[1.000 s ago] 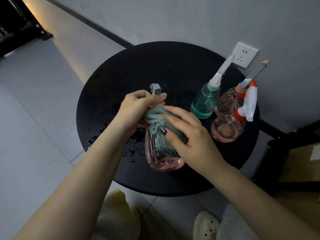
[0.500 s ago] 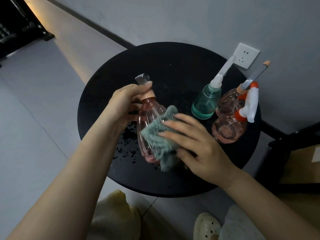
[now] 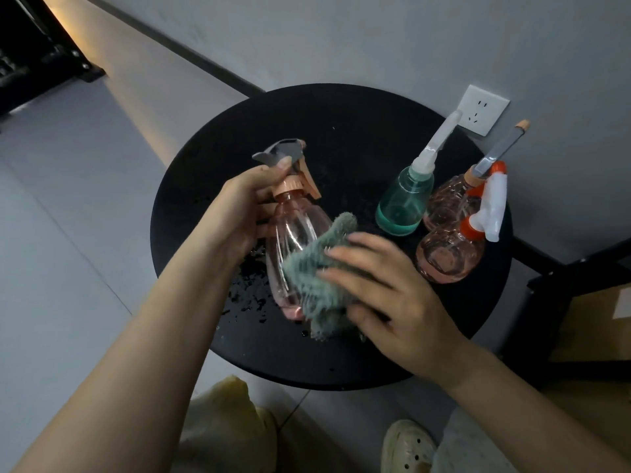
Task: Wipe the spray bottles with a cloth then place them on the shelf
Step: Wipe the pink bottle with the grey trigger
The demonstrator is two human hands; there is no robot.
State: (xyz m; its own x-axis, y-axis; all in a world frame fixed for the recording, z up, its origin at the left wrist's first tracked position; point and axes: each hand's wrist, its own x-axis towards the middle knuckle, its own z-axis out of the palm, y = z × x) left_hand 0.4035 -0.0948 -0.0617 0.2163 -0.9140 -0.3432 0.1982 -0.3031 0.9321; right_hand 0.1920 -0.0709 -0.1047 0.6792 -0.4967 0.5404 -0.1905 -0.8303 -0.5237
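Partly, cloth (image 3: 316, 268) hides pink bottle (image 3: 293, 240) — right hand (image 3: 386, 288) pressing.

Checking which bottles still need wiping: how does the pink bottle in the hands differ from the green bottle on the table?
The pink bottle is gripped at the neck by the left hand while the right hand presses a cloth on it; the green bottle stands untouched on the table. The pink bottle has a grey trigger head, the green bottle a long pale nozzle. The pink bottle leans; the green stands on its base. Both are see-through plastic.
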